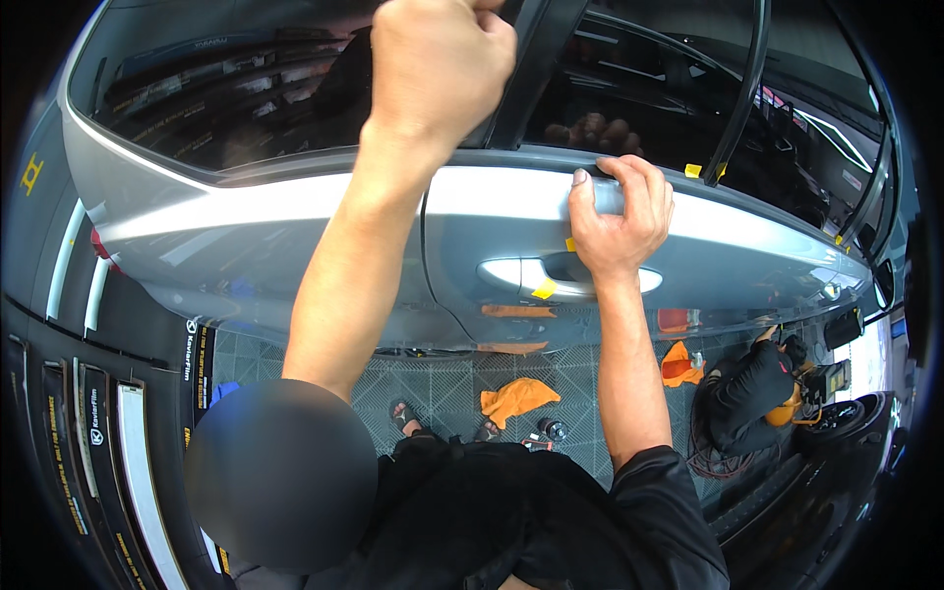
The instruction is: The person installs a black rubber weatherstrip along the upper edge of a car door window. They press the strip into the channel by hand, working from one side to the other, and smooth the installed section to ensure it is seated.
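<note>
A silver car door [492,216] stretches across the view in front of me, with dark window glass [629,88] above it. My left hand [442,74] is raised in front of the glass beside the black pillar [536,69]. Its fingers are curled into a fist; anything inside is hidden. Lower and to the right, my right hand [624,211] rests at the door's upper edge, fingers bent onto the window trim and thumb apart on the painted panel. Just below it is the door handle [503,271], with a yellow tape piece [545,288] on it.
More yellow tape [693,171] marks the window trim to the right. On the tiled floor lie an orange cloth [518,401] and a dark bottle [553,429]. Another person [742,398] in black crouches at the right, near a dark car [836,472]. Long boxes [93,433] stand left.
</note>
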`<state>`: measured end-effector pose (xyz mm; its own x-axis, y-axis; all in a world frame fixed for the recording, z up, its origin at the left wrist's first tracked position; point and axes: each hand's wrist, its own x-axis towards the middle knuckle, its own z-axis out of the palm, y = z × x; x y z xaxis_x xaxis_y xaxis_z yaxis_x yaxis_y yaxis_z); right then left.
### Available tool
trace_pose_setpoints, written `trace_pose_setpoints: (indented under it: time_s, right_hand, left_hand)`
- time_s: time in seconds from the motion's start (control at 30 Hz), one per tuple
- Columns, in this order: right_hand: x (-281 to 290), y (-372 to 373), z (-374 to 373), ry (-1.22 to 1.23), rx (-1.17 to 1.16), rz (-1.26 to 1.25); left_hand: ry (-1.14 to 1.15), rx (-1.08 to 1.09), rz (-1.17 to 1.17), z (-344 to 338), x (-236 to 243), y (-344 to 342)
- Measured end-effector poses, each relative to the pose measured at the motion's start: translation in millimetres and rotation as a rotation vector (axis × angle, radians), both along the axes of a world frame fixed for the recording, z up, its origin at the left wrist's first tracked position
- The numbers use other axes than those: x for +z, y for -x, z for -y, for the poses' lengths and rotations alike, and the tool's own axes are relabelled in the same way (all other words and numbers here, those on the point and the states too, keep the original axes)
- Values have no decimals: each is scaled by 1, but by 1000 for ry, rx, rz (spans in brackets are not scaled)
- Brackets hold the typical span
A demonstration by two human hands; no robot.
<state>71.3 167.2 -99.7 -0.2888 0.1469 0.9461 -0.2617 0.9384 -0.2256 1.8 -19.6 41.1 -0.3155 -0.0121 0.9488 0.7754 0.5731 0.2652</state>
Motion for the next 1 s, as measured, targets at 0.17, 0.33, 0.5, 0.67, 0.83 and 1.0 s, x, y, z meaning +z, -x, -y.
trace_pose_setpoints:
  time_s: [0.17, 0.33, 0.5, 0.67, 0.83, 1.0]
  right_hand:
    - [0, -1, 1, -4, -9, 1]
    - [0, -1, 1, 3, -21, 15]
    - [1, 0, 1, -6, -14, 1]
    - [1, -1, 1, -8, -18, 5]
    - [1, -1, 1, -4, -15, -4]
    - [0, -1, 1, 3, -10, 4]
  left_hand:
    - [-1, -46, 12, -1, 5, 1]
    - [176, 28, -127, -1, 8, 2]
    - [-35, -65, -17, 0, 11, 3]
    - [117, 3, -119, -3, 11, 3]
    - [94, 6, -61, -1, 10, 3]
    - [90, 32, -100, -2, 7, 3]
